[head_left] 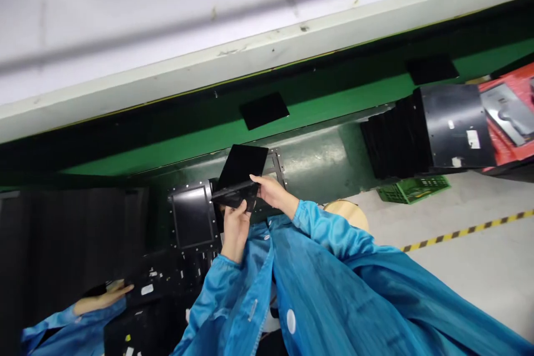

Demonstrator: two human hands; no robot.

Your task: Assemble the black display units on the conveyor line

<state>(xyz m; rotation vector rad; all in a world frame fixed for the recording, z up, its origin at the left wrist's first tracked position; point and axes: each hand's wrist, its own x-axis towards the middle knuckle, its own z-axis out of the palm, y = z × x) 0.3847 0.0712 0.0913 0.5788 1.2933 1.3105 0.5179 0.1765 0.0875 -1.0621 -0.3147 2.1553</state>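
A thin, glossy black panel (244, 169) is held up in front of my body, tilted, with a shinier strip across its lower part. I cannot tell whether that strip is a second sheet or a reflection. My left hand (236, 228) is closed on the lower edge, thumb on the near face. My right hand (272, 192) pinches the right edge between thumb and fingers. Under and beside the panel are a black frame (275, 166) with tabs, partly covered, and another framed dark panel (192, 216) to the left.
Flat black panels (265, 111) lie on the green bench strip (334, 97) beneath a white shelf (208, 64). Stacked black panels (456, 125) stand right, beside a red tray (511, 105). Below are a green crate (413, 189) and round stool (347, 213). A co-worker's hand (102, 298) is lower left.
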